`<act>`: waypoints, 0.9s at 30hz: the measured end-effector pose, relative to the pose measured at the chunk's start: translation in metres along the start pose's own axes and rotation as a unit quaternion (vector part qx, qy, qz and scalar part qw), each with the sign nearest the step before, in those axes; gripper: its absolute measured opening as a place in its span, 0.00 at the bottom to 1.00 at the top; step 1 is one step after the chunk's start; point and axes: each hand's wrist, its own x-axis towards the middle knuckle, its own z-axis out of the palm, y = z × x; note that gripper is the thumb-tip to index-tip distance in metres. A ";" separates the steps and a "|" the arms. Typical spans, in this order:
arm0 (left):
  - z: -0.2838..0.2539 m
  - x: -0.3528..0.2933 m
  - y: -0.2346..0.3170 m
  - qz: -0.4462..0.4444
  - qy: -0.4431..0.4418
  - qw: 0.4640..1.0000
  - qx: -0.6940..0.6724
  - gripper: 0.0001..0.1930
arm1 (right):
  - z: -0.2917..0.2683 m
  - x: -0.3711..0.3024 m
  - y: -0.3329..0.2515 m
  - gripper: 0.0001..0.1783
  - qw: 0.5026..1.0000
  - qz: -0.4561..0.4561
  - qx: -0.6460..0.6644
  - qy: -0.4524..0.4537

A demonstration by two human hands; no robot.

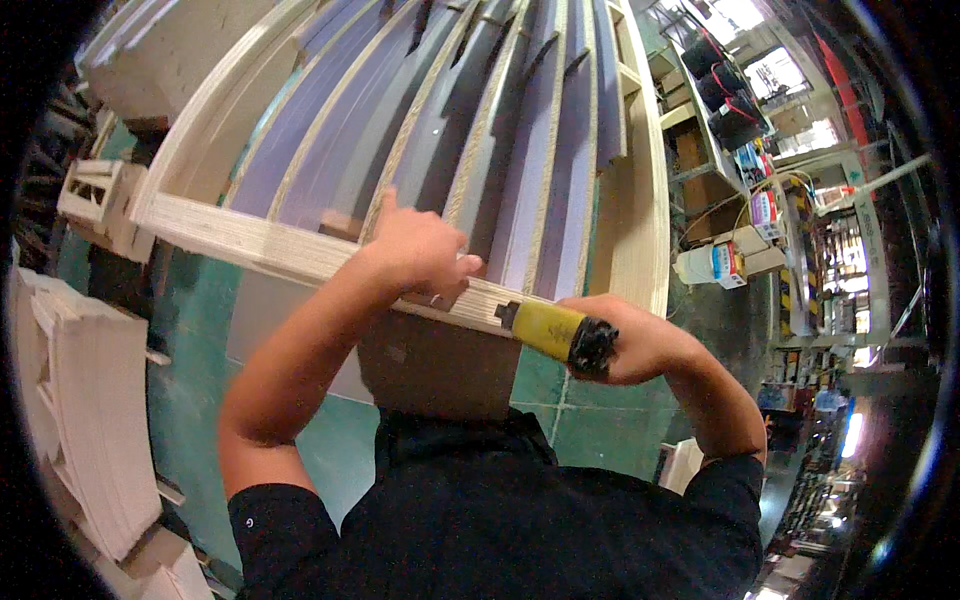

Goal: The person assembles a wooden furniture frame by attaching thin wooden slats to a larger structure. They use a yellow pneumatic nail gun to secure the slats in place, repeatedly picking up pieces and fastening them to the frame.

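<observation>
My right hand (645, 340) is wrapped round a yellow and black nail gun (545, 331). Its narrow black nose points left, close to the front rail (250, 237) of a large pale wooden frame; whether it touches the wood cannot be told. On the same rail rests my left hand (418, 250), index finger stretched toward a slat (408, 135) and thumb out to the right. Its other fingers are partly hidden. Several slats with pale edges and purple-grey faces run away from me inside the frame.
Stacked pale wooden pieces (90, 410) stand on the left by the green floor (185, 350). A brown panel (437, 370) is below the rail in front of me. To the right are a white bucket (705, 265) and a shelf with black reels (720, 85).
</observation>
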 end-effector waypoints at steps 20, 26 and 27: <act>0.030 0.052 0.035 -0.202 0.091 0.975 0.021 0.15 | 0.029 -0.104 0.091 0.20 0.988 -0.151 0.018 0.025; 0.026 0.048 0.052 -0.223 0.095 0.969 0.039 0.15 | 0.034 -0.119 0.104 0.20 0.986 -0.163 0.022 0.025; 0.026 0.047 0.055 -0.224 0.092 0.969 0.048 0.15 | 0.034 -0.122 0.104 0.20 0.986 -0.164 0.025 0.027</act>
